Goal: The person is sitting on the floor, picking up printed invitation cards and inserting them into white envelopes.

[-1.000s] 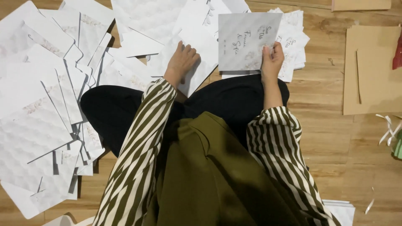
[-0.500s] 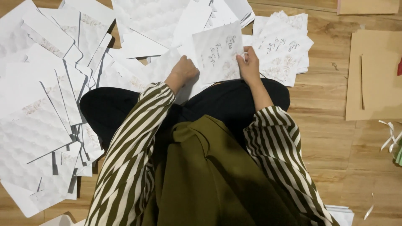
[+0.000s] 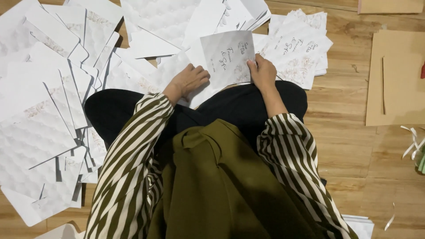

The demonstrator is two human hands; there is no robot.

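My right hand grips the right edge of a white printed card with a floral corner, held tilted just past my knees. My left hand rests palm down on loose white sheets to the left of that card, its fingers touching the card's lower left edge. Both arms wear olive and white striped sleeves. A stack of the same printed cards lies on the wooden floor just right of my right hand.
Many white envelopes and sheets are spread over the floor to the left and ahead. Brown card sheets lie at the right, with white paper strips near the right edge. More white paper shows at the bottom right.
The card in my right hand has come left and down toward my lap. My left hand has slid right until it meets the card's edge.
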